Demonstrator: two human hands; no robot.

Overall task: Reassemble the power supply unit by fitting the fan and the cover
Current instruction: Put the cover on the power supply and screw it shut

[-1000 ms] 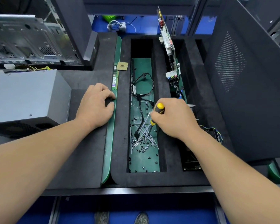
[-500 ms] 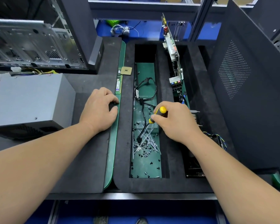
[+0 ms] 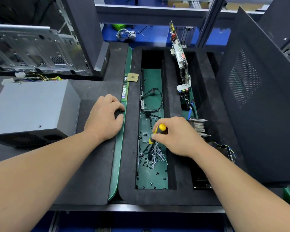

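Note:
The grey power supply unit (image 3: 32, 108) stands at the left on the dark foam mat, its cover on and its vented side facing me. My left hand (image 3: 105, 117) rests on the mat's right edge with its fingers curled over the edge, holding nothing that I can see. My right hand (image 3: 177, 136) grips a yellow-and-black screwdriver (image 3: 157, 133), whose tip points down into a pile of small black screws (image 3: 149, 159) and white cable ties in the green-floored tray slot (image 3: 151, 183).
A black cable (image 3: 151, 99) lies further back in the slot. A RAM stick (image 3: 124, 92) and a CPU chip (image 3: 132, 77) sit beside it. A motherboard (image 3: 180, 59) stands upright in the right slot. An open PC case (image 3: 33, 51) is back left, a black side panel (image 3: 258, 91) at right.
The view has tilted slightly, so everything sits lower in the frame. My right hand with the screwdriver has shifted a little over the screw pile. My left hand has stayed put.

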